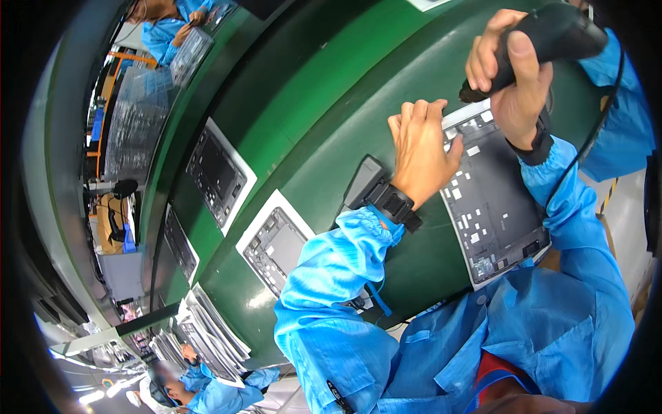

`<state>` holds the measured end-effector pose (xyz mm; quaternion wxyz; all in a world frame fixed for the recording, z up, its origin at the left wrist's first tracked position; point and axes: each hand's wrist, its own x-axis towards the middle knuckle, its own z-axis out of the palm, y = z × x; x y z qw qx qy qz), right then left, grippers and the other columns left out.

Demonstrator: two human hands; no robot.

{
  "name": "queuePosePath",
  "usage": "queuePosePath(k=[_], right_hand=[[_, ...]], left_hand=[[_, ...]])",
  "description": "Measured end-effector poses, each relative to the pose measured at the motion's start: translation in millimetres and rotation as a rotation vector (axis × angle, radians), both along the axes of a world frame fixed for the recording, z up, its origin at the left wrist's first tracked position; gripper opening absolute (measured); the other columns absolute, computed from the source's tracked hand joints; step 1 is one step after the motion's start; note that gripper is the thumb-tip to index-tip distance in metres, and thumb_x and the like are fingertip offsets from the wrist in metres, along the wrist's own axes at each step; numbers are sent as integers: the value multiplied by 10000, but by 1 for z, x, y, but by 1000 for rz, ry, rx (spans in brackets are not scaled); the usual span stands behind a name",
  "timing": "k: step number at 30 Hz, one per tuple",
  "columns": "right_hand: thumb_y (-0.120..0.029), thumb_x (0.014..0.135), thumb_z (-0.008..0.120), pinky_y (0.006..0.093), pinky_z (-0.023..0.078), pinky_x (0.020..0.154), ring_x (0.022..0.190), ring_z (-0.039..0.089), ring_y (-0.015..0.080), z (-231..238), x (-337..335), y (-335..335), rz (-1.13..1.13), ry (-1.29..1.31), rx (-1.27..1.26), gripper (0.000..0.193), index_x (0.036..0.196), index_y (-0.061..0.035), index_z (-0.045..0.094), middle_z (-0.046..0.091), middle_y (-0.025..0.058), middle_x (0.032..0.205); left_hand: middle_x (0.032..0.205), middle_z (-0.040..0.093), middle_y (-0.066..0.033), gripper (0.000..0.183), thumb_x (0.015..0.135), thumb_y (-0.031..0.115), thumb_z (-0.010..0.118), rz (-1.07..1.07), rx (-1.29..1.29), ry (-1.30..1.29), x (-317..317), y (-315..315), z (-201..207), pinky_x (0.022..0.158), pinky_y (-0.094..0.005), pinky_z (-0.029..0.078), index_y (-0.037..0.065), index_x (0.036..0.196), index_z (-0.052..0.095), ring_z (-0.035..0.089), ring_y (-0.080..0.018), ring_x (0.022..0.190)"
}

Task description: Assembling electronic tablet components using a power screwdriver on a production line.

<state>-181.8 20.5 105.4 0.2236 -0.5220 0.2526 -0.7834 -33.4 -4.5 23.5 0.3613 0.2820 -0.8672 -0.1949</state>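
Observation:
A dark tablet housing (493, 200), with a pale border and several small white pads on it, lies on the green bench in front of me. My left hand (424, 152) rests at its left edge, fingers stretched out, the thumb over the housing. Above the far end, my right hand (514, 76) is wrapped round a black handheld tool (558, 41). The tool's narrow end points down near the housing's far edge; I cannot tell whether they touch. Its exact kind is unclear.
More tablet housings (276, 238) lie to the left, some on the brighter green strip (289, 117). A dark device (365, 181) stands beside my left wrist. A black cable (586, 145) hangs by my right arm. Co-workers (165, 34) sit across and at lower left, near stacked sheets (214, 331).

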Motion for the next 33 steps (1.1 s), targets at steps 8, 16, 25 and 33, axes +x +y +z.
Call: queuePosePath(k=[8, 16, 25, 33], right_hand=[[-315, 1068, 509, 295, 423, 524, 529, 460, 130, 28, -29, 12, -110, 3, -114, 323, 1187, -15, 523, 486, 53, 693], [-226, 1080, 512, 268, 397, 561, 615, 464, 115, 15, -145, 28, -248, -30, -83, 266, 1177, 20, 539, 483, 38, 739], [-301, 1049, 534, 255, 407, 559, 592, 457, 109, -19, -155, 25, -333, 182, 24, 365, 1210, 24, 493, 486, 47, 736], [-221, 1034, 571, 254, 410, 543, 586, 482, 98, -21, -146, 16, -387, 112, 18, 311, 1195, 39, 512, 508, 25, 717]], left_hand=[[844, 698, -190, 101, 791, 85, 751, -70, 91, -279, -40, -15, 35, 816, -474, 521, -1, 807, 700, 657, -375, 896], [888, 709, -211, 21, 813, 23, 698, 311, -226, -328, 36, -174, 45, 785, -486, 540, 14, 823, 714, 680, -413, 886], [865, 748, -150, 92, 786, 118, 765, 724, -268, -460, 143, -367, 39, 803, -487, 555, 105, 877, 771, 713, -377, 872], [988, 738, -196, 333, 813, 263, 760, -64, -236, -62, -83, -255, 47, 901, -434, 548, 4, 1021, 759, 706, -369, 961]])
